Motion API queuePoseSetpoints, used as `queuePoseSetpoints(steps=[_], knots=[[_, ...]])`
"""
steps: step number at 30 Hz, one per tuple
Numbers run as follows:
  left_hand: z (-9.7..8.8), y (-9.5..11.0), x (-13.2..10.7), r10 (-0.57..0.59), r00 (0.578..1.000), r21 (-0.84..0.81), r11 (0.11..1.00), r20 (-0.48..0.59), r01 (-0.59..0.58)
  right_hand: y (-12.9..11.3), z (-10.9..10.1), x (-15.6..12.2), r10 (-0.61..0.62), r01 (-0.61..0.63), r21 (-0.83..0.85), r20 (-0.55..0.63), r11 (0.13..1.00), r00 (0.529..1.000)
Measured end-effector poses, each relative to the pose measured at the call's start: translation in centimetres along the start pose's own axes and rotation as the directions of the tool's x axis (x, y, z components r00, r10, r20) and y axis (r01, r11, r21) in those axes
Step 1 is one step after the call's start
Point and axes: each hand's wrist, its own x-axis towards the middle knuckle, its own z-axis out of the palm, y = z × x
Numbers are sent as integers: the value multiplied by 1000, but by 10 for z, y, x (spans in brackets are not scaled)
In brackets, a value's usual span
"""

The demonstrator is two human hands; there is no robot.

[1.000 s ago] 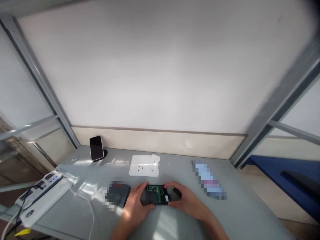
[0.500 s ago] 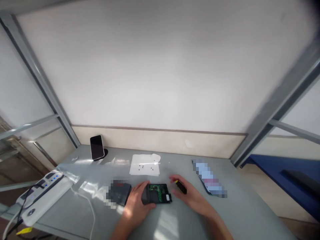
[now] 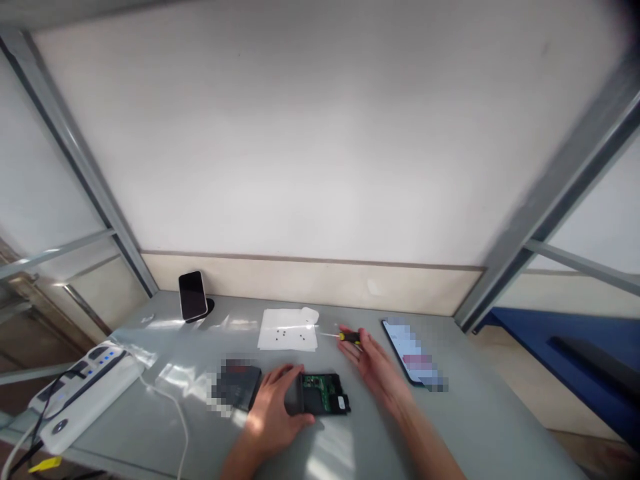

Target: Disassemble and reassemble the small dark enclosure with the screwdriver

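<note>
My left hand (image 3: 277, 410) grips the left end of an opened black device (image 3: 315, 403), thumb on the near side and fingers on the far side. A green circuit board (image 3: 326, 389) shows inside its casing. In my right hand (image 3: 373, 367) is a screwdriver (image 3: 351, 337) with a black and yellow handle, its thin shaft pointing left. That hand is to the right of the device, apart from it. Beyond the device lies a white paper sheet (image 3: 270, 327) with several small dark screws on it. Left of my left hand lies a dark flat piece (image 3: 239, 385), partly blurred out.
A phone (image 3: 407, 357) with a lit, partly blurred screen lies at the right. On the left are a white power strip (image 3: 90, 400) and a white cable (image 3: 181, 407). A small black-screened device (image 3: 193, 295) stands at the back left, before the wall (image 3: 320, 287).
My right hand has moved away from me, and the screwdriver has swung so its shaft points left towards the paper. The device has shifted slightly right and nearer in view.
</note>
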Motion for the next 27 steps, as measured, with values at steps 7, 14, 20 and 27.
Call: queuePoseSetpoints(steps=[7, 14, 20, 27], knots=[[0, 0, 2, 19, 999, 39, 999, 41, -21, 24, 11, 24, -170, 154, -170, -88, 973, 982], [-11, 8, -4, 141, 984, -115, 982, -106, -153, 33, 2, 23, -230, 206, -201, -103, 958, 968], [-2, 30, 39, -101, 923, -356, 934, -372, -41, 34, 3, 24, -211, 193, -180, -85, 965, 974], [17, 33, 90, -174, 932, -391, 920, -319, 38, 29, -6, 25, -173, 166, -64, -108, 984, 979]])
